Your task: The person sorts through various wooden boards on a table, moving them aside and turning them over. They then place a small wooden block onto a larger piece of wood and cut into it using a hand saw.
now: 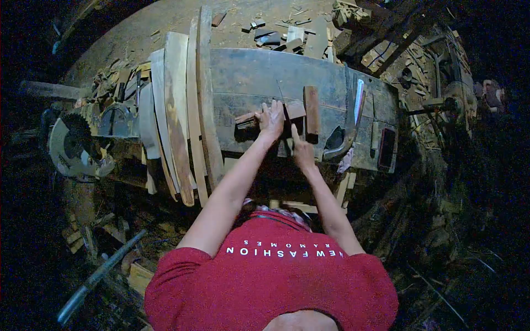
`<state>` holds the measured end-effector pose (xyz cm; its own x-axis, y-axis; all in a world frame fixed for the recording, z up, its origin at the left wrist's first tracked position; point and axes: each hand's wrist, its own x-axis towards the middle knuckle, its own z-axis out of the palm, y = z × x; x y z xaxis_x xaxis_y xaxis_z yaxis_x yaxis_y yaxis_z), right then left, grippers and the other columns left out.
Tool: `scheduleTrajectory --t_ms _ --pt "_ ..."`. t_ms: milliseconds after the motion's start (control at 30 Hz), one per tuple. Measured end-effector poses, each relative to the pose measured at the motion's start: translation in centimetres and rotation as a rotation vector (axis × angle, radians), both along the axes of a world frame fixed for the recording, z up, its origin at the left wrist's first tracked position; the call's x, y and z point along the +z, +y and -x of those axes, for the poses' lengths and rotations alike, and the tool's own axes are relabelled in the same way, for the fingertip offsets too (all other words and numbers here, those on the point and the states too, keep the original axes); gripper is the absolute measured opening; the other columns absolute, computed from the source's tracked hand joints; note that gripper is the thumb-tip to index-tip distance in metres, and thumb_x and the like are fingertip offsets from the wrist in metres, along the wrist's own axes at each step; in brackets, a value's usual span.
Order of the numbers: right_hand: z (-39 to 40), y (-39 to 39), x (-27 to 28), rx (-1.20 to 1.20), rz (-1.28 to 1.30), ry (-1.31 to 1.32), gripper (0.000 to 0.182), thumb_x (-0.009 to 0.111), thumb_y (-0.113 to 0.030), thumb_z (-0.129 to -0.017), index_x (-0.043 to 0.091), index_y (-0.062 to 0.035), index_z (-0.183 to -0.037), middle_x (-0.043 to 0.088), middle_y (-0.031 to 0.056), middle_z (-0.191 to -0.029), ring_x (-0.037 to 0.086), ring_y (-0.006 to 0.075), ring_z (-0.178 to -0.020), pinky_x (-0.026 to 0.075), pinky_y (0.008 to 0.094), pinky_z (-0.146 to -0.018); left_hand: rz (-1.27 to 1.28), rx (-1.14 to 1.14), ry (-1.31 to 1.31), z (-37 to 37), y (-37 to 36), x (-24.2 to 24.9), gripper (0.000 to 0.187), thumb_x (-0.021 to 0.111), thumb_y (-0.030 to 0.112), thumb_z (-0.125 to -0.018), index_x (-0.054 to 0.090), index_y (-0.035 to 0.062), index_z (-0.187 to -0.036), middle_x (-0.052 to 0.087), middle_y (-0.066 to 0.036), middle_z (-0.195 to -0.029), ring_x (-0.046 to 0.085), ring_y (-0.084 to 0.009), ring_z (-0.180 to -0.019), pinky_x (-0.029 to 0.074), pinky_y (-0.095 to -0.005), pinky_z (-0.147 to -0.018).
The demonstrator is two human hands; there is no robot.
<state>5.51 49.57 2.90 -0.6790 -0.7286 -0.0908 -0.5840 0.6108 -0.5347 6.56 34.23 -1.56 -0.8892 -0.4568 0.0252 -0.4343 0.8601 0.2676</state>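
Observation:
My left hand point(270, 119) presses down on a wooden block point(245, 118) on the dark workbench point(248, 69), its fingers stretched forward and the thumb out to the left. Just right of it, my right hand point(302, 151) is closed around the handle of what looks like a hand saw point(286, 118). The narrow dark blade points away from me, close against the left hand's fingers. A short piece of wood point(296, 109) lies right of the blade. Beside that rests a longer reddish wooden block point(311, 110). The handle is mostly hidden by my fingers.
Long boards point(176, 110) lie across the bench to the left, near a toothed circular blade point(77, 132). On the right are a curved metal bar point(353, 129), a hand plane-like dark tool point(334, 138) and a dark rectangular object point(387, 148). Wood scraps point(295, 34) litter the floor beyond.

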Motion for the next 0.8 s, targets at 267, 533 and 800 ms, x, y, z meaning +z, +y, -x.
scheduleTrajectory --t_ms 267,533,800 --pt "2.1 -2.1 0.1 0.035 -0.049 0.069 0.064 0.052 -0.007 -0.072 0.028 -0.0068 -0.132 0.058 0.0198 -0.067 0.058 0.0322 -0.056 0.043 0.0433 -0.048 -0.014 0.035 -0.037 0.4 -0.2 2.6 0.027 0.059 0.014 -0.072 0.051 0.0041 -0.096 0.050 -0.014 -0.099 0.047 -0.0349 -0.096 0.044 -0.0529 -0.074" --pt "0.4 -1.0 -0.1 -0.045 -0.039 0.036 0.076 0.056 -0.002 -0.066 0.026 -0.0144 -0.134 0.056 0.0188 -0.062 0.057 0.0330 -0.056 0.043 0.0442 -0.052 0.082 -0.009 0.077 0.1 -0.3 -0.5 0.020 0.058 0.012 -0.072 0.053 0.0040 -0.090 0.051 -0.015 -0.098 0.048 -0.0356 -0.095 0.045 -0.0503 -0.071" --pt "1.3 -1.3 -0.2 0.012 -0.120 0.052 0.075 0.055 -0.001 -0.066 0.024 -0.0088 -0.134 0.057 0.0200 -0.063 0.057 0.0351 -0.058 0.044 0.0449 -0.052 0.008 0.118 -0.042 0.8 0.3 3.1 0.021 0.057 0.016 -0.074 0.056 0.0048 -0.092 0.053 -0.012 -0.100 0.049 -0.0342 -0.100 0.044 -0.0549 -0.074"
